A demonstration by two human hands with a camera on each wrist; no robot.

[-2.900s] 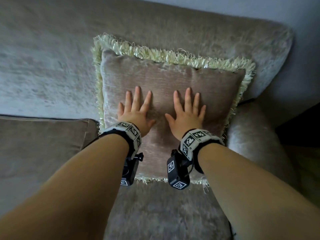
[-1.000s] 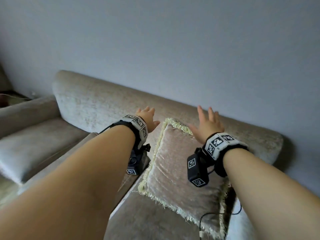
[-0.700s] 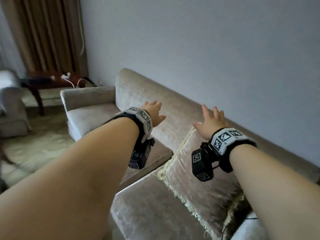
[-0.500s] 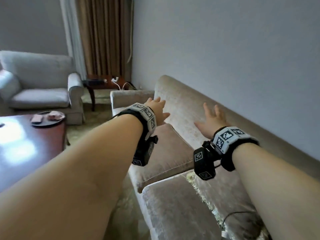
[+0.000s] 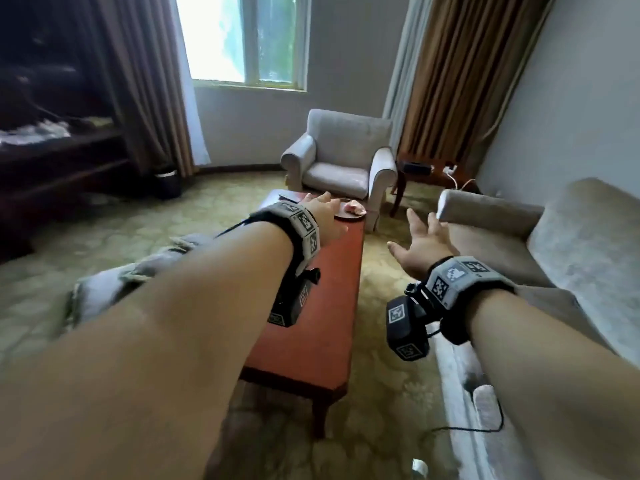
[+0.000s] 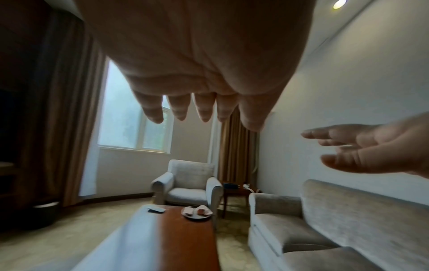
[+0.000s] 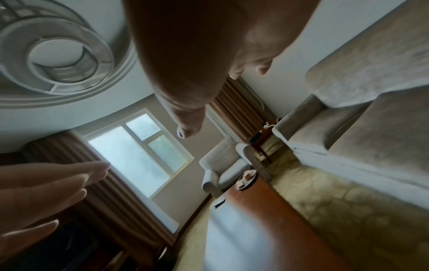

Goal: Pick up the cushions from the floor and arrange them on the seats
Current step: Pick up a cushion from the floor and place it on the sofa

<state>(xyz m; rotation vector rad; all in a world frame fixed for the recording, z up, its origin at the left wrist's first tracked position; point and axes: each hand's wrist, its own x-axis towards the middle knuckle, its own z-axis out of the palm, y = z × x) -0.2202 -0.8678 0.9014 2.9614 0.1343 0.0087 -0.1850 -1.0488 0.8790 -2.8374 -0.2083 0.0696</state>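
A grey fringed cushion (image 5: pixel 107 291) lies on the carpet at the left, blurred and partly hidden behind my left forearm. My left hand (image 5: pixel 327 216) is stretched out above the coffee table, fingers straight, holding nothing; the left wrist view shows its bare palm and fingers (image 6: pixel 202 111). My right hand (image 5: pixel 420 242) reaches forward between the table and the sofa (image 5: pixel 575 247), fingers spread and empty, as the right wrist view (image 7: pixel 188 102) also shows. A beige armchair (image 5: pixel 341 164) stands under the window with a bare seat.
A long red-brown coffee table (image 5: pixel 322 317) runs down the middle, with a plate (image 5: pixel 349 212) at its far end. A dark shelf unit (image 5: pixel 59 150) fills the left wall, with a bin (image 5: pixel 167 184) beside it. A side table (image 5: pixel 429 174) stands in the corner. A black cable (image 5: pixel 481 424) trails over the sofa's front edge.
Both hands have come off the cushion set against the sofa back. The view has swung left from the sofa to the room, and both empty hands now reach toward the table.
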